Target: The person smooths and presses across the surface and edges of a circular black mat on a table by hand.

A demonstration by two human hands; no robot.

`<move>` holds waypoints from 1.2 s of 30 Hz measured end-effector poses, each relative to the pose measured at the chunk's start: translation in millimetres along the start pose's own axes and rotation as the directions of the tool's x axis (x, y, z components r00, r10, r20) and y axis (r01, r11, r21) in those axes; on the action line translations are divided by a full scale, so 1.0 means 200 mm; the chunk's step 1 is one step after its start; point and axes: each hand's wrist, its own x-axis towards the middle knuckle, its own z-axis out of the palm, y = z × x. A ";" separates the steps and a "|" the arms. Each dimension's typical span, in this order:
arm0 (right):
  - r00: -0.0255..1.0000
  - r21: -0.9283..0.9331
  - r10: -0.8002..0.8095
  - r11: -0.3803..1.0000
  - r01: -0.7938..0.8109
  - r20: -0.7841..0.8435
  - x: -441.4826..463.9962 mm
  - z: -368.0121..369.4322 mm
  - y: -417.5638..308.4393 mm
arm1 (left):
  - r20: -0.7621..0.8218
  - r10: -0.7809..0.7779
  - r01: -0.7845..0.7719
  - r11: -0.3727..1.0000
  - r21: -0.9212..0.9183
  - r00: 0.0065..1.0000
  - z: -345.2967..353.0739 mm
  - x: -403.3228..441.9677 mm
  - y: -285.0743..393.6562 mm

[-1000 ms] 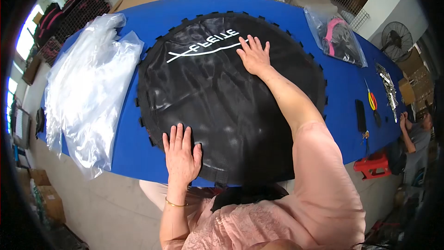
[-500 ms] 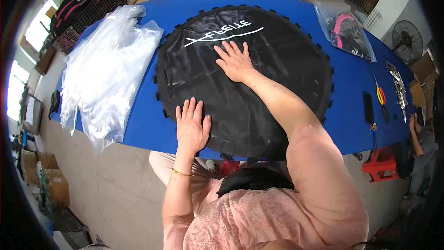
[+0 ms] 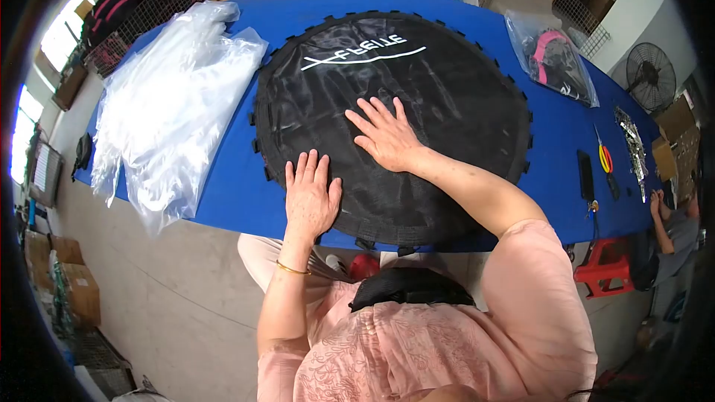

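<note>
A round black mesh mat (image 3: pixel 454 141) with small tabs all round its edge lies flat on the blue table (image 3: pixel 283 11). White lettering with a curved line under it is printed near its far side. My left hand (image 3: pixel 310 197) rests on the mat's near left edge, fingers stretched out. Near the middle of the mat, my right hand (image 3: pixel 387 138) lies flat with its fingers spread. Neither hand holds anything.
Clear plastic bags (image 3: pixel 175 104) are piled at the left. At the right lie a bagged black and pink item (image 3: pixel 555 59), yellow-red handled scissors or pliers (image 3: pixel 605 160), a black phone-like object (image 3: pixel 586 175) and metal pieces (image 3: pixel 631 145). A red stool (image 3: pixel 605 268) stands beyond the right edge.
My right hand has slid back toward me over the mat, away from the lettering. My left hand has stayed at nearly the same place on the near left edge.
</note>
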 end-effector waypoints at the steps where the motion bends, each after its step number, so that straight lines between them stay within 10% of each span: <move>1: 1.000 -0.001 0.000 1.000 0.000 0.001 0.01 0.00 0.00 | 0.006 0.001 -0.001 1.000 0.007 1.000 0.00 0.00 0.00; 36: 0.953 -0.087 0.304 0.949 -0.303 0.000 0.33 0.11 0.55 | 0.065 -0.011 0.012 1.000 -0.012 0.998 -0.07 0.02 0.03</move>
